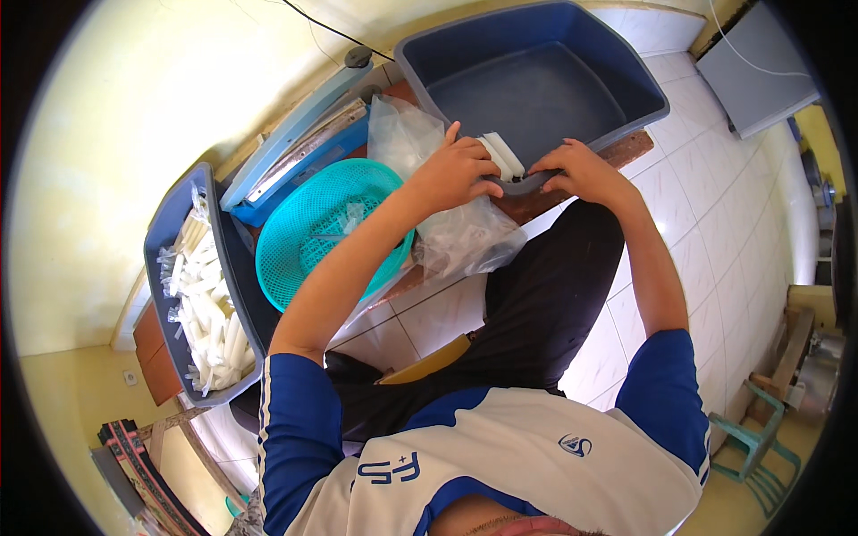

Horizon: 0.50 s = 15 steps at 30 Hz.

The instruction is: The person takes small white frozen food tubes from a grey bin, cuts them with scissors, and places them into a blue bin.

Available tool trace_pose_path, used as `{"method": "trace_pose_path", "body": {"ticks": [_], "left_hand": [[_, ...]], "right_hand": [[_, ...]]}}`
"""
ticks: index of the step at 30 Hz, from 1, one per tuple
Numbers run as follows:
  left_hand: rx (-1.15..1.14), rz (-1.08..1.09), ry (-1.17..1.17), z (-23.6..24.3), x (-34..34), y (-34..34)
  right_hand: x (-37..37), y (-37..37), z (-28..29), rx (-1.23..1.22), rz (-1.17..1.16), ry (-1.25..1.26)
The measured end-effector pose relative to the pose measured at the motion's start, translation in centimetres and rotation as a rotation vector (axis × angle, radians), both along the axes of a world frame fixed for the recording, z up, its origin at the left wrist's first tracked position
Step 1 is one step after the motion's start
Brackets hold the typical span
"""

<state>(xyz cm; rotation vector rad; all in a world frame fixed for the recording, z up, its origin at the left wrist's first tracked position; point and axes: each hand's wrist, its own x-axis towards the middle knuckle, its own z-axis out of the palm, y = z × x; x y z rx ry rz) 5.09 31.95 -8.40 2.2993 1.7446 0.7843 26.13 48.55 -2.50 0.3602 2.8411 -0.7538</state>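
My left hand (460, 170) is curled at the near edge of a dark blue tub (615, 138), its fingers on short white bars (500, 154) lying side by side just inside the rim. My right hand (572, 170) grips the same rim just right of the bars. Crumpled clear plastic bags (451, 237) lie beneath and left of my left hand. A turquoise mesh basket (284, 259) sits beside them, with small clear pieces inside.
Another tub (161, 232) at left holds several white sticks in clear wrappers (206, 313). Blue lidded containers (290, 138) lean by the wall. The tub rests on a brown board (626, 152). A grey box (751, 67), green rack (751, 447) and pots (813, 384) stand right.
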Motion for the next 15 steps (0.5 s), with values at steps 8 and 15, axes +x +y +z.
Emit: {"method": "trace_pose_path", "body": {"ticks": [8, 15], "left_hand": [[0.039, -0.001, -0.045, -0.1, 0.0, -0.1], [0.102, 0.015, -0.120, 0.5, 0.1, -0.8]], "right_hand": [[-0.4, -0.4, 0.2, 0.035, -0.083, -0.094], [-1.5, -2.0, 1.8, 0.086, -0.050, -0.090]]}}
